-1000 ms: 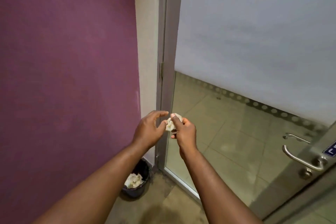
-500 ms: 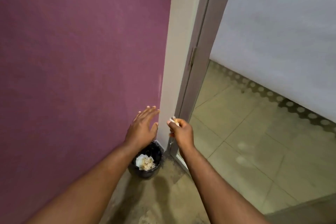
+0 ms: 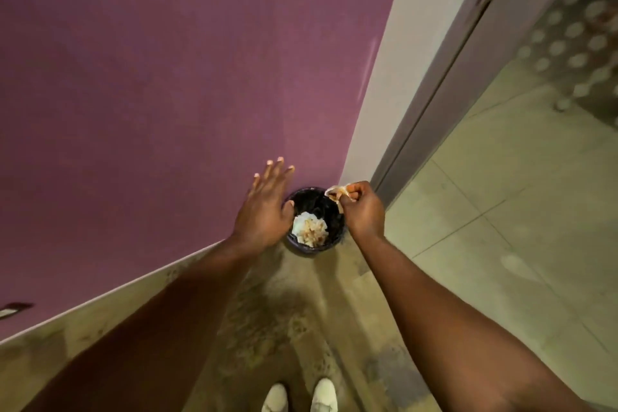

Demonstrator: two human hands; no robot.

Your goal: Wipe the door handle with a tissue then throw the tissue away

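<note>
My right hand [image 3: 363, 211] is closed on a crumpled white tissue [image 3: 335, 194] and holds it over the right rim of a small black bin [image 3: 326, 207]. The bin stands on the floor in the corner where the purple wall meets the door frame. Several crumpled tissues [image 3: 309, 228] lie inside it. My left hand [image 3: 266, 206] hovers flat with its fingers spread, over the bin's left rim and close to the wall. The door handle is out of view.
The purple wall [image 3: 167, 77] fills the left side. A grey door frame [image 3: 444, 87] runs up at the right, with pale floor tiles [image 3: 501, 211] beyond it. My two white shoes [image 3: 301, 398] show at the bottom on a stained floor.
My view has tilted down and moved closer to the bin. Both hands have dropped over it, the right hand still holding the tissue. The door handle has left the view.
</note>
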